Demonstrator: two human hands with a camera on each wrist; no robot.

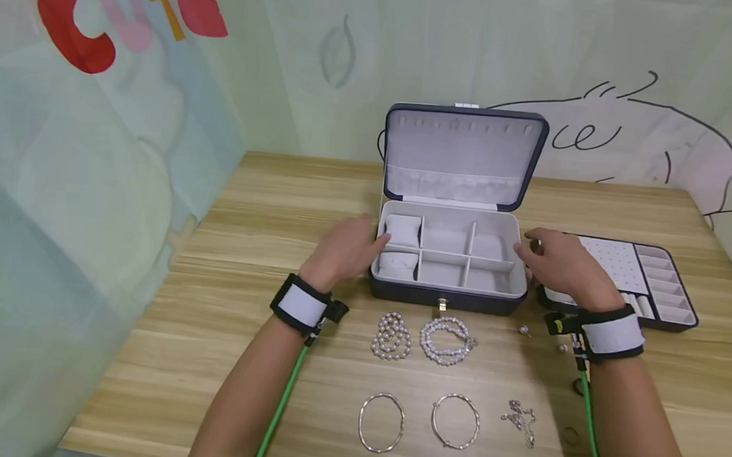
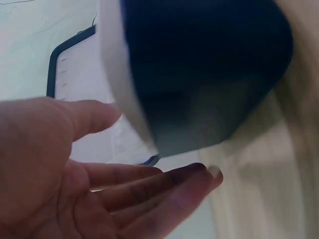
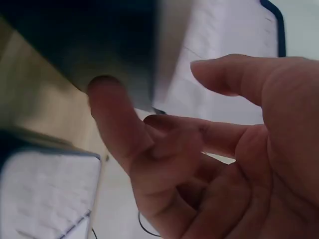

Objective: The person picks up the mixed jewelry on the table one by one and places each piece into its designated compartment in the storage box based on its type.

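Note:
A dark navy jewelry box [image 1: 446, 300] stands with its lid [image 1: 465, 151] raised, showing a white compartmented inside. Two white cushions [image 1: 402, 231] fill the left compartments. At the box's left side is my left hand [image 1: 347, 248], thumb by the white rim [image 2: 122, 84] and the other fingers extended along the outer wall. My right hand [image 1: 562, 261] is at the opposite side; in the right wrist view one fingertip [image 3: 104, 89] meets the dark wall, and the thumb points toward the rim. Neither hand has its fingers curled round the box.
Right of the box lies a jewelry tray [image 1: 665, 282], partly behind my right hand. In front are a beaded necklace [image 1: 391, 336], a pearl strand [image 1: 446, 341], two bangles [image 1: 381, 423], a silver chain [image 1: 520, 421], small earrings [image 1: 524, 330] and rings [image 1: 571, 435]. Green cables trail from both wrists.

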